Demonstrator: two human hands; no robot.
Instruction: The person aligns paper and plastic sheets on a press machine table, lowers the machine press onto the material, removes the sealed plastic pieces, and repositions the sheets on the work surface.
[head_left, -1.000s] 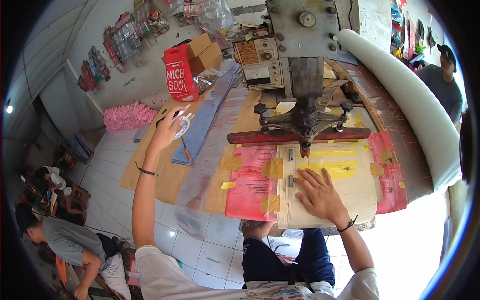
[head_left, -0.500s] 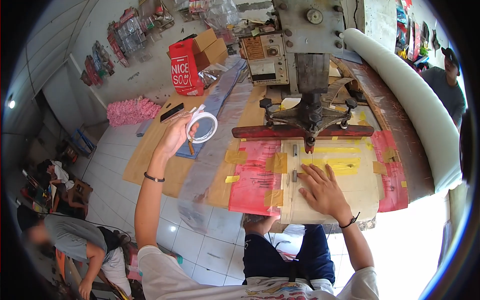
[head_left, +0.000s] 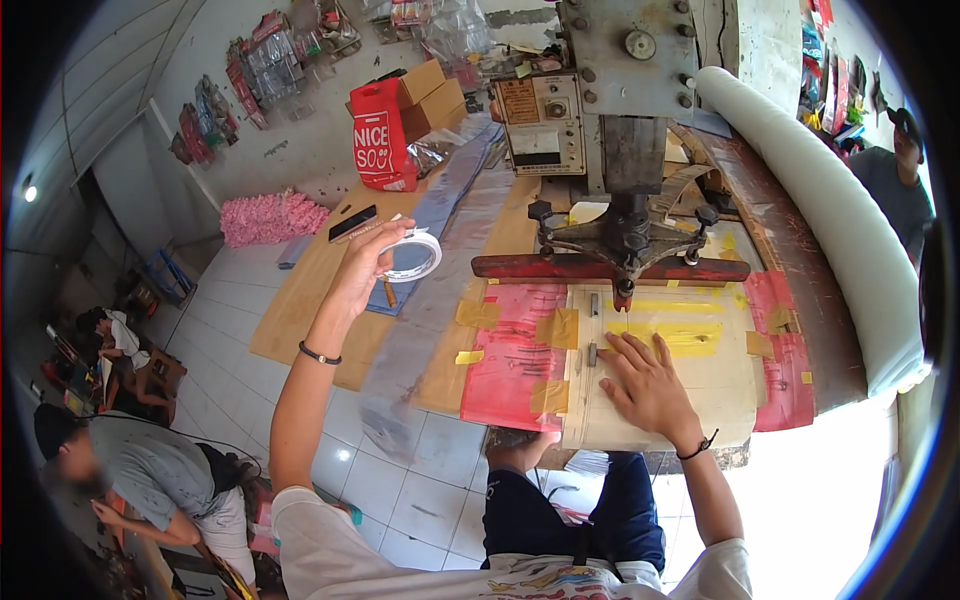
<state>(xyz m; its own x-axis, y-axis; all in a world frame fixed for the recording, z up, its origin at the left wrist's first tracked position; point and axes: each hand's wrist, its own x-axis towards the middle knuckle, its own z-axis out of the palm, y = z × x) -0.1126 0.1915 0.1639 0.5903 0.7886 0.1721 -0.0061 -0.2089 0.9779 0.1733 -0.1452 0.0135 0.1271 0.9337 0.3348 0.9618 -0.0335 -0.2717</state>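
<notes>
A roll of white tape [head_left: 430, 262] is gripped in my left hand [head_left: 368, 262], raised over the wooden table to the left of the press. My right hand [head_left: 648, 388] lies flat with spread fingers on a cream board [head_left: 600, 425]. Yellow tape strips [head_left: 680, 338] cross that board just beyond my fingertips, and small grey metal pieces [head_left: 593, 355] sit left of them. Red sheeting [head_left: 512, 370] flanks the board, fixed with brownish tape patches. Above my right hand stands the press head [head_left: 625, 240] with a red bar [head_left: 540, 267] across its underside.
A red bag [head_left: 382, 140], a cardboard box [head_left: 435, 105] and a phone [head_left: 353, 223] are on the table [head_left: 300, 320]. Clear plastic sheeting [head_left: 400, 390] hangs over its front edge. A large white roll [head_left: 810, 210] lies at right. Other people [head_left: 165, 470] are at left and far right.
My left hand has turned, tilting the tape roll flatter and slightly to the right. The right hand stays on the board. The view has shifted a little, and a person at left has lifted a hand.
</notes>
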